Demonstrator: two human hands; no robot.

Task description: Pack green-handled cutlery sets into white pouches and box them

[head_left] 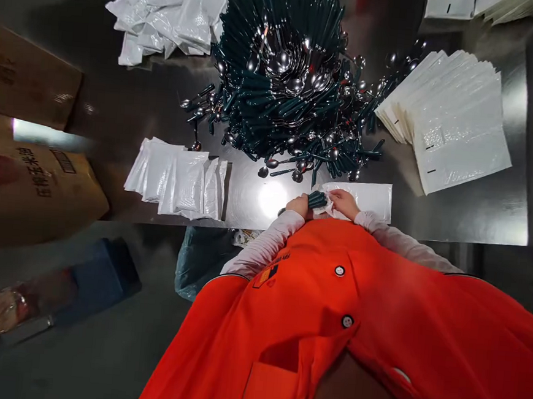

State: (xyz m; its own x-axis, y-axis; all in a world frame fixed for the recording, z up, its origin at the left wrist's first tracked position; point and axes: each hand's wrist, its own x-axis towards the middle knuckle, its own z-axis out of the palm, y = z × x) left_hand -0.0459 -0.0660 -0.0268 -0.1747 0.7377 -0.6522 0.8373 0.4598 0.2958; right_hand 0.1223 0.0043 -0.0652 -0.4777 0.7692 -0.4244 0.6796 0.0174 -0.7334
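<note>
My left hand [298,205] is closed around a small bunch of spoons [317,199] with dark green handles, the handle ends pointing right. Those ends meet the mouth of a white padded envelope [372,198] lying flat at the table's near edge. My right hand [345,204] pinches the envelope at its left, open end. How far the handles reach inside cannot be made out. Just beyond both hands rises a large heap of the same spoons [296,113], handles fanned outward and steel bowls toward the middle.
Filled white envelopes [182,180] overlap at the left, with another pile of envelopes [170,17] farther back. Flat envelopes [461,122] are fanned out at the right. Cardboard boxes [32,187] stand left of the metal table [248,201]. A dark green bag [199,259] is below its edge.
</note>
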